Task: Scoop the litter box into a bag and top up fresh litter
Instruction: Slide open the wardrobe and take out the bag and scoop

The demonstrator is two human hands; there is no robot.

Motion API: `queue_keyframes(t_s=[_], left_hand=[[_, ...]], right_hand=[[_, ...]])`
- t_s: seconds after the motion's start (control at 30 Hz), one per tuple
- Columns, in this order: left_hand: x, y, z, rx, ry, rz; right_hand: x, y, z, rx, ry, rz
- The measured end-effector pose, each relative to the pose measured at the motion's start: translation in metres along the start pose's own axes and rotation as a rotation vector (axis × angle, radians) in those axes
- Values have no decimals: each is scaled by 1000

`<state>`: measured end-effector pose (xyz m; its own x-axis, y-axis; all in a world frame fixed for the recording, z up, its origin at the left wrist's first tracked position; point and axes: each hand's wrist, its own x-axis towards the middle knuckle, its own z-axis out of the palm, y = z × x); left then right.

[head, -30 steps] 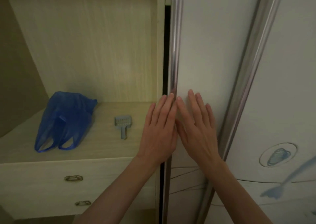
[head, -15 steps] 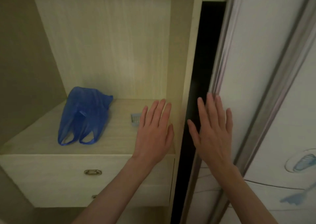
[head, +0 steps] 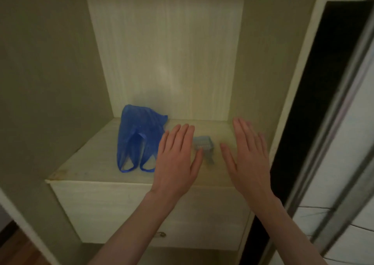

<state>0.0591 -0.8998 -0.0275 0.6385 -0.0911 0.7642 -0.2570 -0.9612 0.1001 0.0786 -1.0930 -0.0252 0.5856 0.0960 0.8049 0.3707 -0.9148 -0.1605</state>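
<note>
A blue plastic bag (head: 139,139) lies flat on the wardrobe shelf (head: 91,163), its two handle loops toward me. A small grey-blue litter scoop (head: 204,146) lies to the bag's right, handle toward me. My left hand (head: 178,161) hovers flat, fingers spread, between the bag and the scoop, and its thumb covers part of the scoop. My right hand (head: 249,157) is held flat and open just right of the scoop. Neither hand holds anything. No litter box is in view.
The shelf tops a drawer unit (head: 121,210) with a small metal pull (head: 161,234). The sliding door (head: 348,143) with its metal frame stands pushed to the right, leaving a dark gap (head: 303,113). Wooden side walls close in the compartment.
Both hands left the sliding door, which slid to the right, and moved left over the shelf on either side of the scoop. The view swung toward the open compartment.
</note>
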Motion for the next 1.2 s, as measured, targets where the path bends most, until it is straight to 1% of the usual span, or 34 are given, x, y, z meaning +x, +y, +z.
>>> queue_keyframes(t_s=[0.1, 0.27, 0.47, 0.63, 0.73, 0.83, 1.03, 1.2], left_hand=[[-7, -30, -3, -1, 5, -27], [-18, -72, -1, -12, -12, -97], [-27, -111, 13, -3, -63, -207], [-37, -133, 34, -5, -132, -309], [-38, -142, 49, 27, -173, -357], [-39, -146, 62, 46, -176, -407], [-40, -149, 82, 131, -202, -532], [-39, -155, 88, 203, -351, -590]], right_hand=[[2, -21, 21, 37, -2, 46], [-1, -44, 53, 47, -66, 122], [-3, -47, 92, 29, -167, 178], [-2, -43, 120, -62, -219, 185], [1, -37, 133, -146, -254, 179], [5, -29, 142, -181, -278, 158], [14, -18, 156, -190, -409, 232], [13, -11, 165, -165, -522, 295]])
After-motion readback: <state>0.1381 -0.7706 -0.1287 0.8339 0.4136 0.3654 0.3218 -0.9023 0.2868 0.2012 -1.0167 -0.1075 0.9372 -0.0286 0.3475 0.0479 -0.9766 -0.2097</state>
